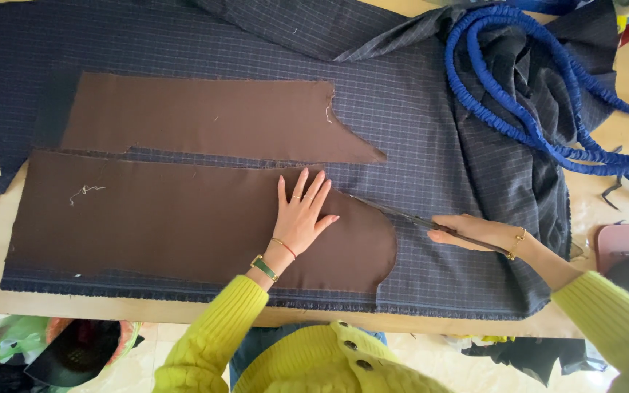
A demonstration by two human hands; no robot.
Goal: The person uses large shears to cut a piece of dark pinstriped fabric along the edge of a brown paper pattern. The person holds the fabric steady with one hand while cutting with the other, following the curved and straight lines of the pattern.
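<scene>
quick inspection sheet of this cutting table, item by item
surface: pale wooden table, mostly covered by dark navy checked fabric.
job's things: two brown pattern-shaped fabric pieces lie flat on the checked fabric, upper piece and larger lower piece; long dark scissors with blades at the lower piece's curved edge.
clutter: pink boxy object at the table's right edge; small dark metal tool near it.
grippers: left hand pressed flat, fingers spread, on the lower piece; right hand holds the scissors.
cables: thick blue ruffled cord looped over bunched fabric, top right.
surroundings: bags and dark items on the floor, lower left.
</scene>
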